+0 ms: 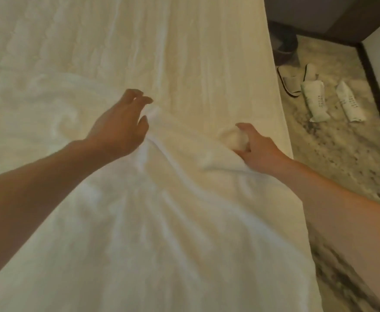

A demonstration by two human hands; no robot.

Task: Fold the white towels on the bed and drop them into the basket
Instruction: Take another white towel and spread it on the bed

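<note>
While the white towel [162,221] lies rumpled across the bed [139,41], the right hand [259,152] grips a bunched fold at the towel's far right edge; the left hand [119,127] hangs over the towel's far corner, fingers [147,100] curved and parted — whether they pinch the towel I cannot tell; slippers [292,83] lie on the floor right of the towel.

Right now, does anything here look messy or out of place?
Yes: on the floor right of the bed, two slippers and two white packets lie scattered at different angles. On the bed, the towel is rumpled, one bunch gripped in the right hand.
</note>
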